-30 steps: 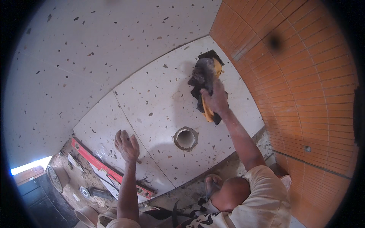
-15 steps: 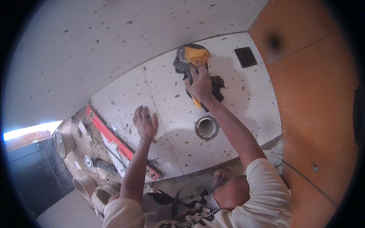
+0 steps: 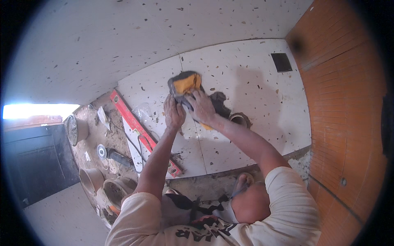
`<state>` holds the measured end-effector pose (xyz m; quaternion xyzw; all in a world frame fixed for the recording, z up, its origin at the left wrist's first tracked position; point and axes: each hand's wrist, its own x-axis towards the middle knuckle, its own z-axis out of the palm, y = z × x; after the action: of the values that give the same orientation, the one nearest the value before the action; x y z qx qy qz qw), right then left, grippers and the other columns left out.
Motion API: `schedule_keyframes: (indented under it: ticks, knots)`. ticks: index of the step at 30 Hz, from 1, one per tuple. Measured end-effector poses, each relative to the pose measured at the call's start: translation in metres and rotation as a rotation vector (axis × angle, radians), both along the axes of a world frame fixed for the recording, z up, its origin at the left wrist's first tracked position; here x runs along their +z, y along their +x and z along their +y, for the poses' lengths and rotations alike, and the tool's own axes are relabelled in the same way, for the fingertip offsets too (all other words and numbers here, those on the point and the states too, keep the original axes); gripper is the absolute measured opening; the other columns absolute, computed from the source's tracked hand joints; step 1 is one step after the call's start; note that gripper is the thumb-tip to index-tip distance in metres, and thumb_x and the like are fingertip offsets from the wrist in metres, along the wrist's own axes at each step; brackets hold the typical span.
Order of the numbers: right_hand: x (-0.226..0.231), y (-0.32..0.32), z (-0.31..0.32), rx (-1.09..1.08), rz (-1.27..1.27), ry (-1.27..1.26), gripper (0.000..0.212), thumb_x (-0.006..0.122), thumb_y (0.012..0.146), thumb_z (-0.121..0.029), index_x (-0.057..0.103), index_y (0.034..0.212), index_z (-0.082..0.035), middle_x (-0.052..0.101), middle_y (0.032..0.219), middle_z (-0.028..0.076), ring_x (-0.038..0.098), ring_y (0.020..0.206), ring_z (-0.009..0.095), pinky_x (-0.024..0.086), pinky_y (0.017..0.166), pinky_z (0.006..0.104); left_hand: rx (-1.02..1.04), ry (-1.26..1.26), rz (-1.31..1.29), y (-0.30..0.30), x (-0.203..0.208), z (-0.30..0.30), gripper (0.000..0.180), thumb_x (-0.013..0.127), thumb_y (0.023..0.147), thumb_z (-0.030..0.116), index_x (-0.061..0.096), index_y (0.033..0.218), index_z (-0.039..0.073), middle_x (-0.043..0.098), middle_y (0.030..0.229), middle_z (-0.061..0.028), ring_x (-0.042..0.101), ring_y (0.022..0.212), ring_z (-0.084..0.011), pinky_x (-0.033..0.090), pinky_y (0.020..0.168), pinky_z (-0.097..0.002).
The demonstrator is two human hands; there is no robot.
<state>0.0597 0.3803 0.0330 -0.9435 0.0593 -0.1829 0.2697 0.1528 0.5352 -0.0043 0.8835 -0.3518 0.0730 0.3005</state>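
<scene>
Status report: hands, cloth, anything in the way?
Right hand on black-and-yellow cloth. Left hand open beside it, contact unclear. Cloth bunched on speckled floor. Pipe opening near cloth.

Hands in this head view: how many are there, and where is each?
2: the right hand is on the black-and-yellow cloth; the left hand is right by the cloth's lower left edge. No other hands show.
</scene>
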Motion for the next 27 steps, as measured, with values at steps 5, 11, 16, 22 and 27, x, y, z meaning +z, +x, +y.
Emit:
schedule_keyframes:
  ticks: [5,11,16,22,27]
  knots:
    - [0.001,-0.048,0.042,0.055,0.060,0.047,0.052,0.073,0.071,-0.014,0.060,0.121,-0.005,0.051,0.123,0.018,0.049,0.119,0.037,0.048,0.098,0.0461,-0.039,0.090,0.288,0.041,0.010,0.012,0.032,0.049,0.087,0.007,0.067,0.113,0.001,0.067,0.116,-0.0232,0.062,0.111,-0.0404,0.048,0.098,-0.0446]
    - [-0.001,-0.114,0.101,0.177,0.250,-0.054,0.039,0.064,0.078,-0.014,0.063,0.116,-0.005,0.053,0.118,0.018,0.052,0.115,0.035,0.056,0.085,0.0440,0.046,0.109,0.243,0.062,0.047,0.013,0.036,0.060,0.093,0.020,0.063,0.123,-0.001,0.064,0.124,-0.0228,0.059,0.119,-0.0382,0.045,0.104,-0.0437]
    - [0.041,-0.163,0.143,0.427,0.465,0.433,0.043,0.073,0.077,-0.024,0.063,0.113,-0.003,0.057,0.115,0.023,0.061,0.108,0.039,0.053,0.087,0.0442,-0.382,0.208,0.142,0.009,0.063,-0.021,0.047,0.064,0.092,0.021,0.055,0.132,-0.001,0.059,0.129,-0.0230,0.054,0.124,-0.0395,0.043,0.107,-0.0449]
    - [0.099,-0.214,0.113,0.368,0.606,0.836,0.047,0.075,0.082,-0.032,0.061,0.114,-0.001,0.066,0.107,0.019,0.066,0.100,0.032,0.052,0.086,0.0433,-0.899,0.276,0.224,-0.087,0.078,-0.012,0.054,0.068,0.090,0.028,0.053,0.133,0.000,0.054,0.134,-0.0227,0.046,0.130,-0.0409,0.037,0.112,-0.0483]
    - [0.089,-0.304,0.057,-0.393,0.456,0.784,0.039,0.073,0.084,-0.028,0.066,0.114,-0.003,0.070,0.099,0.015,0.070,0.092,0.027,0.055,0.081,0.0382,-1.328,0.453,0.218,-0.142,0.100,0.032,0.067,0.074,0.084,0.036,0.051,0.138,0.005,0.050,0.138,-0.0213,0.041,0.135,-0.0387,0.031,0.115,-0.0531]
